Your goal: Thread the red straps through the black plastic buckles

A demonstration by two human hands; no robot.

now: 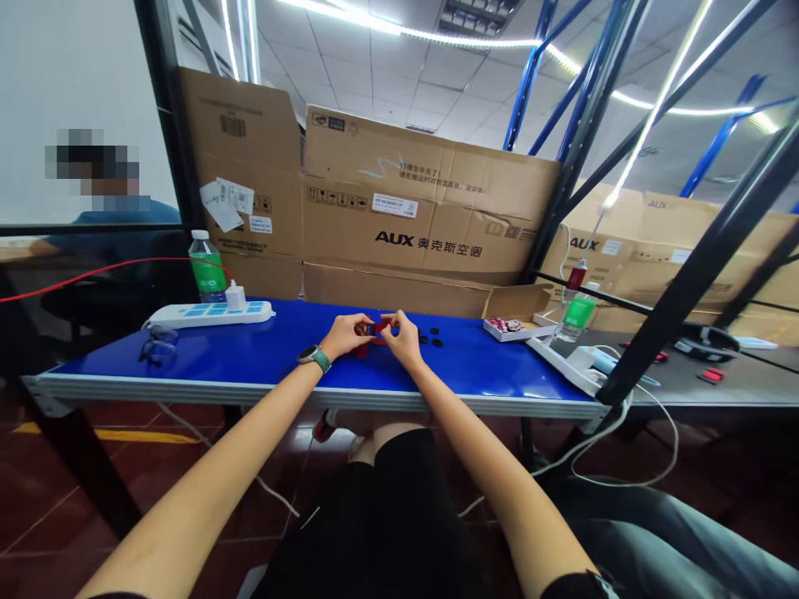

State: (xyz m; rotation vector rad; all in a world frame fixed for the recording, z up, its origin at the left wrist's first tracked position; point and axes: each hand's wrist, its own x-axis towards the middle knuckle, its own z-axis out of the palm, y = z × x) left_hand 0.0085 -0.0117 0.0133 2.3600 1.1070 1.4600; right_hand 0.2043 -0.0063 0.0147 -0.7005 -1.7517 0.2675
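Note:
Over the blue table (300,349), my left hand (345,335) and my right hand (404,339) meet close together, both with fingers pinched. Between their fingertips is a small red part (379,330), with something dark at its left side. My right fingers close on the red part. What my left fingers pinch is mostly covered and too small to name. Under my left hand another dark red piece (362,353) shows on the table. Several small black parts (437,342) lie just right of my right hand. A watch with a green strap (315,358) is on my left wrist.
At left are a white power strip (212,314), a green-labelled bottle (207,268) and glasses (158,346). At right, an open small box (515,324) holds small parts, beside another power strip (565,366). Cardboard (424,200) walls the back. A person (125,216) sits beyond.

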